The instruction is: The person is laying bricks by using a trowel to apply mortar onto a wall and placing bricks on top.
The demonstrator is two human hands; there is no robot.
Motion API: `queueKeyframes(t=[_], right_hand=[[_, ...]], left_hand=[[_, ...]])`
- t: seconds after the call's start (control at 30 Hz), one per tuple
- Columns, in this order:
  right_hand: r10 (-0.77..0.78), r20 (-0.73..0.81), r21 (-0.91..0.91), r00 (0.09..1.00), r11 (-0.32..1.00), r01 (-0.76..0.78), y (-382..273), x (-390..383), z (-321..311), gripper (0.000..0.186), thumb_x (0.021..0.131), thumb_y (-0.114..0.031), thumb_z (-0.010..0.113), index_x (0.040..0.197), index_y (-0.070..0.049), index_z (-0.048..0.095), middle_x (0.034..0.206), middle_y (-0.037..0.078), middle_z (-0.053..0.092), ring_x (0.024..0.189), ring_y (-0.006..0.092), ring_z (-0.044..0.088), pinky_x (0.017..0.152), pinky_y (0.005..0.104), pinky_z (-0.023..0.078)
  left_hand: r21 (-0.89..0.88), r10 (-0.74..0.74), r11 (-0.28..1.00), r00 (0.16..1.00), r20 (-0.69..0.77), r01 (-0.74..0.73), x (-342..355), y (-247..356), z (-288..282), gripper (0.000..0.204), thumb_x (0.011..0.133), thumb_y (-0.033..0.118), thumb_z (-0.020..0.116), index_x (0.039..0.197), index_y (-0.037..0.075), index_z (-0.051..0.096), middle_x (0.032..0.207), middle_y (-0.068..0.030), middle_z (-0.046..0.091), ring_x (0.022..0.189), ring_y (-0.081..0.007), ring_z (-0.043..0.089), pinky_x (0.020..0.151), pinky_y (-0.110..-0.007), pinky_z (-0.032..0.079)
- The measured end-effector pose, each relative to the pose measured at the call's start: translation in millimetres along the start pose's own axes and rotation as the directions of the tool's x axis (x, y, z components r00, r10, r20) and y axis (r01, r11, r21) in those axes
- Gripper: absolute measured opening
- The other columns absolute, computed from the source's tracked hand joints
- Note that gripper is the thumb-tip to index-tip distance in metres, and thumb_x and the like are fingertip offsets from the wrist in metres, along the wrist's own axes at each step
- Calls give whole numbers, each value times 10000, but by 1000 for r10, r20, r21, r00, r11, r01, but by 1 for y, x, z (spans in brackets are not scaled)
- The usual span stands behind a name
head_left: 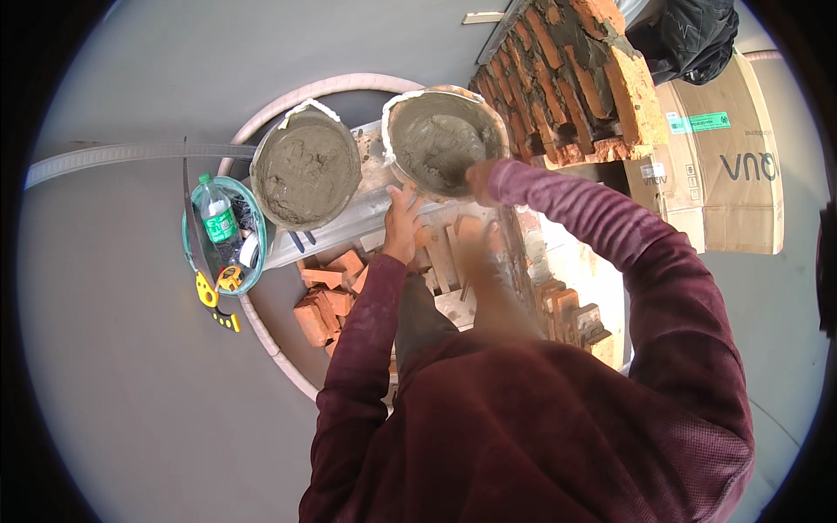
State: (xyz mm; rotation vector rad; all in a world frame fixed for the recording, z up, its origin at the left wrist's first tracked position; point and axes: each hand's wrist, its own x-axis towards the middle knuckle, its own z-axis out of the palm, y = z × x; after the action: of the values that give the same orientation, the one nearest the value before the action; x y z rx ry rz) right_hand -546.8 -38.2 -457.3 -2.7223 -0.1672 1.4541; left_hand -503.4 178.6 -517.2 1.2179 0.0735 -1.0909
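Note:
Two buckets of grey mortar, a left one [303, 179] and a right one [436, 131], stand side by side on a pale board [288, 248]. My left hand [403, 218] is at the near rim of the right bucket, fingers stretched upward and apart. My right hand [481, 181] is closed at that bucket's right inner edge, partly in shadow, around something I cannot make out. Below the buckets lie red bricks [323, 314] and pieces of wood.
A teal tub [253, 276] holds a bottle and tape measure, with a yellow-handled saw [207, 289] against it. Mortared brickwork [632, 96] rises right, beside cardboard [732, 209] and black material [697, 35]. A pale hose [327, 85] curves around the buckets.

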Motion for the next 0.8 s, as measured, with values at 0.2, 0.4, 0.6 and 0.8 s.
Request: queueKeyframes(t=[0.2,0.4,0.6,0.8], right_hand=[[25,-92,780,995,623,56,43,-14,20,261,885,-298,610,926,-41,623,683,27,570,628,163,569,548,308,474],[-104,-71,997,992,16,73,58,-37,54,107,871,-182,629,893,-77,622,628,-37,501,517,77,458,455,263,377],[-109,-272,924,956,-307,228,51,-90,66,51,843,-11,606,879,-47,609,700,-25,582,512,46,537,441,188,411],[-12,-385,904,923,-204,374,70,-270,31,116,891,-75,611,957,-7,543,693,9,546,554,98,599,493,260,530]], left_hand=[[-35,-60,998,998,-29,59,6,10,-3,969,894,755,102,1519,21,8,1580,-196,114,1426,-319,259,1154,-528,112],[-18,-77,997,997,-24,77,5,15,-4,982,863,786,69,1521,72,-77,1569,-204,164,1420,-332,270,1150,-526,116],[13,76,997,962,-263,-75,-20,35,-8,949,886,758,233,1523,61,133,1490,-188,365,1345,-316,400,1130,-433,264],[481,700,661,704,-120,-576,-31,202,124,537,1029,314,414,1454,1,322,1434,-176,441,1313,-269,441,1080,-419,335]])
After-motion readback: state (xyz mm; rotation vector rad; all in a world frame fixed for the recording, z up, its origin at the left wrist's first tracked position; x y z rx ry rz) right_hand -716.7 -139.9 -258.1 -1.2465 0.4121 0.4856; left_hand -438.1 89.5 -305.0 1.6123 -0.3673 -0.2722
